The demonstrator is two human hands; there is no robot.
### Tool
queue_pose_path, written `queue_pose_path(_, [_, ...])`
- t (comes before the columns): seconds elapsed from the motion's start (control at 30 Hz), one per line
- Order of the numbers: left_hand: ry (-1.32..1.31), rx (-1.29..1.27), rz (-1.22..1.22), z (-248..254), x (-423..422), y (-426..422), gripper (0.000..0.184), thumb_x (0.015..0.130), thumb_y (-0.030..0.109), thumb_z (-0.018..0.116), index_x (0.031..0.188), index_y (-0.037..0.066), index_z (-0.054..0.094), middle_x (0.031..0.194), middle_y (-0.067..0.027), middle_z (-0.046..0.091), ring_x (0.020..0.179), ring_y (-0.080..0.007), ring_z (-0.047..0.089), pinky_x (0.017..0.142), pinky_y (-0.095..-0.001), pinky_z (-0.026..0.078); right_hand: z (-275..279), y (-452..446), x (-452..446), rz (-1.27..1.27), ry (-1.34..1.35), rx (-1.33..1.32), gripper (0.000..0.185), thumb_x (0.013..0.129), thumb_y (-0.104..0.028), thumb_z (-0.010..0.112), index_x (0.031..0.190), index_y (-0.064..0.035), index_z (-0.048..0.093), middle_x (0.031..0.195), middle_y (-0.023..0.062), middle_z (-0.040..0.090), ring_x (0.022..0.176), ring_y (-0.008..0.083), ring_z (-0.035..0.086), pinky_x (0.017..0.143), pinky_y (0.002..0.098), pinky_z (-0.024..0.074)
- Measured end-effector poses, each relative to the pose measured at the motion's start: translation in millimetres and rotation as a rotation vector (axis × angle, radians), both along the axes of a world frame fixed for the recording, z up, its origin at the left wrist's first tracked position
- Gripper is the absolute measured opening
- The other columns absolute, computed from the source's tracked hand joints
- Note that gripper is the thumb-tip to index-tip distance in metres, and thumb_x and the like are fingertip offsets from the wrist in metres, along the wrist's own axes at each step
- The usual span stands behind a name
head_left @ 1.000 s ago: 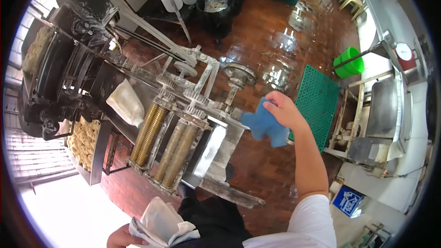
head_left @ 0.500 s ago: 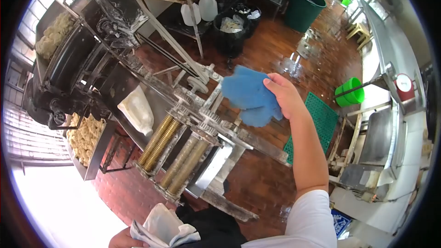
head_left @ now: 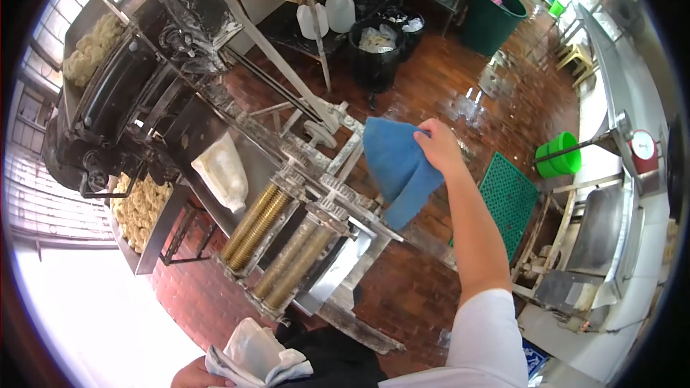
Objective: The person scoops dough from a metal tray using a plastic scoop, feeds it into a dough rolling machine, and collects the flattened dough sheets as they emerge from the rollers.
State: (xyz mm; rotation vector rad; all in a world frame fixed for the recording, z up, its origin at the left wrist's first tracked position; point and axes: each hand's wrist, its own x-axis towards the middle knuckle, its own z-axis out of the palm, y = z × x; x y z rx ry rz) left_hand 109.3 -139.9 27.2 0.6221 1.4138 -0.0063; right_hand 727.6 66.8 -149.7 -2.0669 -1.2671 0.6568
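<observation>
A limp blue cloth [head_left: 394,162] hangs from my right hand [head_left: 438,147], its upper edge pinched between thumb and fingers, with the arm stretched forward. It is beside the gears of a roller machine, in front of the machine's painted frame [head_left: 348,147]. That machine carries a pair of grooved brass rollers [head_left: 251,226] and a pair of smooth rollers [head_left: 298,262]. At the bottom edge, my left hand [head_left: 192,375] is closed on a crumpled white cloth [head_left: 255,352] near my dark apron [head_left: 338,359]; part of that hand is out of frame.
A floury white plastic scoop [head_left: 224,171] lies on the metal tray left of the rollers. Lumpy dough fills a metal trough [head_left: 149,255] further left. Behind stand a black-lined bin [head_left: 374,72] and a dark green bin [head_left: 492,21]. A green mat [head_left: 509,197] lies on the brick floor.
The blue cloth has swung and changed shape, its lower end now hanging down in a narrow strip. The view has shifted slightly; my left hand keeps the white cloth.
</observation>
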Motion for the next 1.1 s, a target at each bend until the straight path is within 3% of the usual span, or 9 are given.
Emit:
queue_pose_path(0.03, [0.006,-0.004,0.002,-0.5,3.3,1.1,0.065,0.057,0.000,0.074,0.118,-0.004,0.054,0.106,-0.0097,0.063,0.097,-0.0228,0.061,0.087,-0.0347,0.049,-23.6,6.8,11.3,-0.009,-0.223,-0.045,0.025,0.085,-0.026,0.063,0.102,-0.0076,0.064,0.099,0.0096,0.067,0.094,0.0252,0.063,0.082,0.0369,0.0473])
queue_pose_path(0.13, [0.054,-0.018,-0.016,-2.5,8.5,5.0,0.067,0.057,0.001,0.074,0.120,-0.004,0.053,0.107,-0.0097,0.063,0.098,-0.0226,0.060,0.088,-0.0347,0.049,-66.7,13.5,20.9,-0.072,-0.233,-0.223,0.025,0.083,-0.025,0.063,0.104,-0.0116,0.066,0.107,0.0104,0.066,0.102,0.0295,0.061,0.086,0.0412,0.0466])
queue_pose_path(0.37, [0.077,-0.072,0.025,3.0,11.9,2.4,0.070,0.055,0.000,0.077,0.120,-0.004,0.053,0.106,-0.0090,0.063,0.098,-0.0227,0.060,0.087,-0.0346,0.050,-97.0,-32.4,-12.0,-0.462,-0.151,0.290,0.031,0.086,-0.030,0.059,0.108,-0.0092,0.065,0.104,0.0143,0.066,0.101,0.0313,0.061,0.088,0.0397,0.0466])
queue_pose_path(0.47, [0.067,-0.073,0.009,-2.3,5.2,6.1,0.069,0.055,0.000,0.076,0.120,-0.004,0.053,0.105,-0.0090,0.063,0.097,-0.0228,0.061,0.087,-0.0347,0.050,-109.4,-45.0,-23.2,-0.436,-0.011,0.147,0.029,0.086,-0.029,0.059,0.104,-0.0075,0.066,0.100,0.0155,0.067,0.097,0.0315,0.062,0.084,0.0396,0.0476])
queue_pose_path(0.5, [0.076,-0.073,0.003,-2.4,4.0,8.4,0.068,0.056,-0.001,0.076,0.120,-0.004,0.053,0.105,-0.0090,0.063,0.097,-0.0227,0.061,0.087,-0.0348,0.050,-109.1,-43.0,-16.7,-0.439,0.065,0.123,0.027,0.087,-0.030,0.058,0.096,-0.0060,0.067,0.093,0.0170,0.067,0.091,0.0338,0.063,0.078,0.0409,0.0479])
queue_pose_path(0.63, [0.065,-0.041,-0.029,0.6,1.9,9.0,0.067,0.057,-0.002,0.074,0.120,-0.004,0.053,0.106,-0.0095,0.063,0.097,-0.0227,0.061,0.086,-0.0356,0.050,-103.2,-29.4,9.5,-0.232,-0.096,0.019,0.031,0.088,-0.032,0.056,0.085,-0.0035,0.065,0.088,0.0196,0.065,0.086,0.0378,0.061,0.074,0.0446,0.0469])
queue_pose_path(0.93, [0.036,-0.041,-0.020,3.3,2.0,1.1,0.069,0.059,-0.005,0.072,0.124,-0.004,0.049,0.108,-0.0102,0.062,0.098,-0.0230,0.060,0.086,-0.0357,0.051,-98.8,10.5,3.1,-0.174,0.126,-0.102,0.038,0.083,-0.039,0.060,0.090,-0.0025,0.066,0.091,0.0189,0.066,0.092,0.0364,0.062,0.080,0.0433,0.0475])
queue_pose_path(1.1, [0.072,-0.075,-0.008,8.6,5.7,-5.3,0.068,0.058,-0.004,0.074,0.122,-0.005,0.050,0.108,-0.0101,0.062,0.099,-0.0231,0.060,0.087,-0.0349,0.050,-110.4,41.6,-1.2,-0.255,0.019,-0.075,0.036,0.080,-0.038,0.066,0.094,-0.0054,0.068,0.098,0.0159,0.067,0.095,0.0339,0.063,0.083,0.0412,0.0480])
